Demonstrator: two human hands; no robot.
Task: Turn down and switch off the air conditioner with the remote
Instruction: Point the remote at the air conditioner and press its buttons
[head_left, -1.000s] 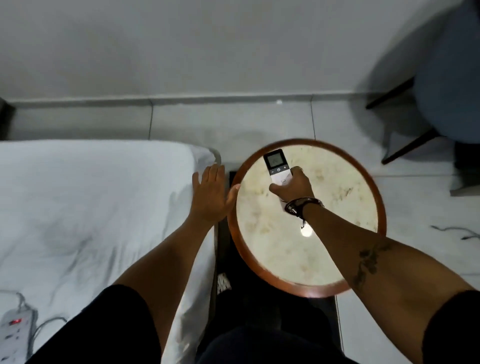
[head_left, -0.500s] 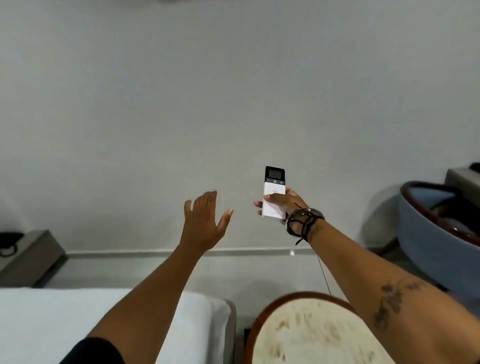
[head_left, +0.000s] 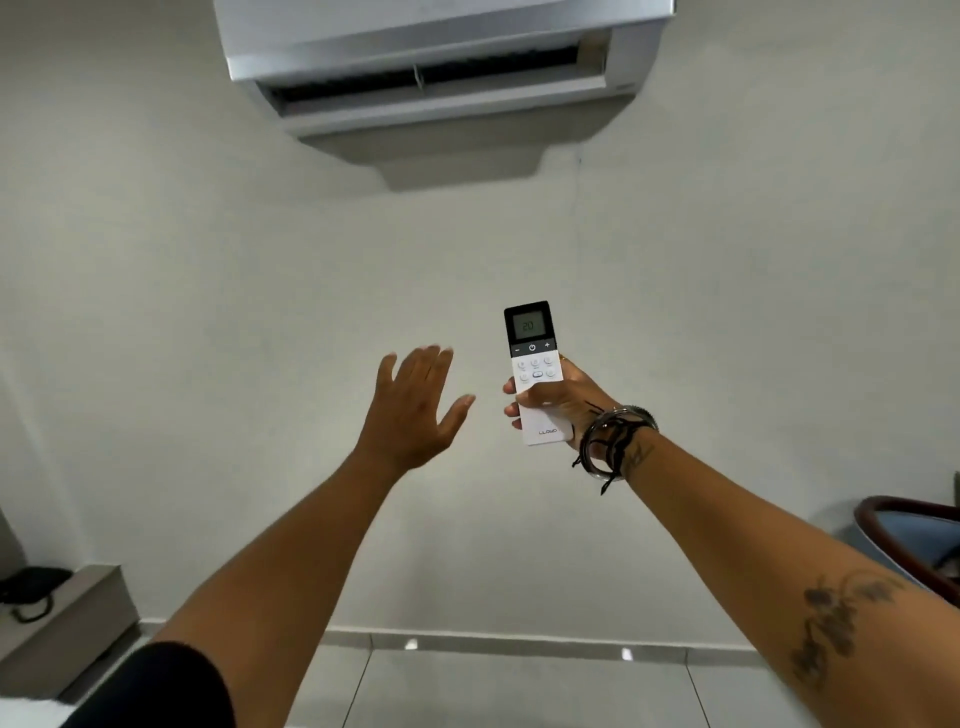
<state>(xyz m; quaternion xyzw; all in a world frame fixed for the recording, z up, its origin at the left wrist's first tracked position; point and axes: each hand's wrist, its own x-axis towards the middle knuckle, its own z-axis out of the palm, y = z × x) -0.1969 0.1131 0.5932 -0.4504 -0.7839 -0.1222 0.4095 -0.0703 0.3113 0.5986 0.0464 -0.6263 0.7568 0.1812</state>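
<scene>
The right hand (head_left: 563, 402) grips the remote (head_left: 535, 371) around its lower half, fingers wrapped behind and the thumb lying across the white front just under the button rows. The left hand (head_left: 415, 410) hangs open and empty beside it, fingers spread, touching nothing.

From the head camera, the only view, the remote stands upright at arm's length, its dark top end aimed toward the air conditioner (head_left: 436, 57) mounted high on the wall above. The unit's louvre looks open, which suggests it is running.

The step in hand appears to be lowering the setting. To do it well, the person would best keep the remote's top pointed at the unit while the thumb slides up to the minus key at the left of the dark strip, pressing in separate taps and watching the display, then moving to the power key in the middle. The grip sits low, so the thumb has a reach to make; shifting the hand up a little would steady the press.

The remote is slim, white below, black above, with a grey screen reading 20 and a faint brand mark near its base.
</scene>
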